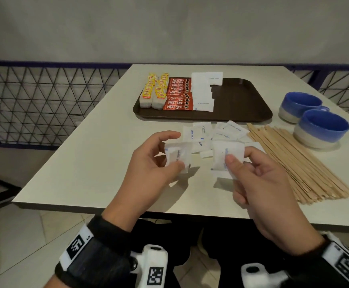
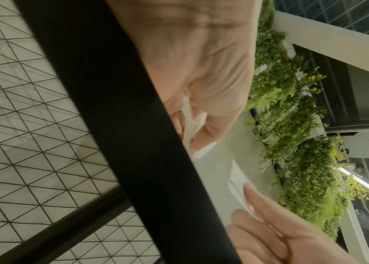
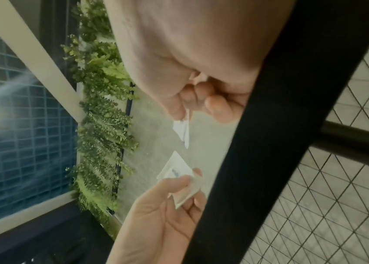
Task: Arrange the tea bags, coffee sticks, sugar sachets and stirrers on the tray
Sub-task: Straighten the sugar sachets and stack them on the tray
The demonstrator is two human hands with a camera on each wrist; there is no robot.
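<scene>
A brown tray (image 1: 242, 104) at the table's far side carries yellow tea bags (image 1: 154, 90), red coffee sticks (image 1: 178, 94) and a column of white sugar sachets (image 1: 202, 90). Loose sugar sachets (image 1: 221, 133) lie in a heap in front of the tray. Wooden stirrers (image 1: 298, 161) are spread to the right of the heap. My left hand (image 1: 159, 161) pinches a small stack of sugar sachets (image 1: 177, 156) above the table. My right hand (image 1: 252, 173) pinches another stack of sachets (image 1: 225, 161) between thumb and fingers. Both stacks also show in the wrist views, the left-hand stack (image 2: 192, 128) and the right-hand stack (image 3: 182, 130).
Two blue-and-cream mugs (image 1: 315, 121) stand at the right, beside the stirrers. A wire mesh railing (image 1: 44, 104) runs behind the table on the left. The white table (image 1: 86, 163) ends close to my body.
</scene>
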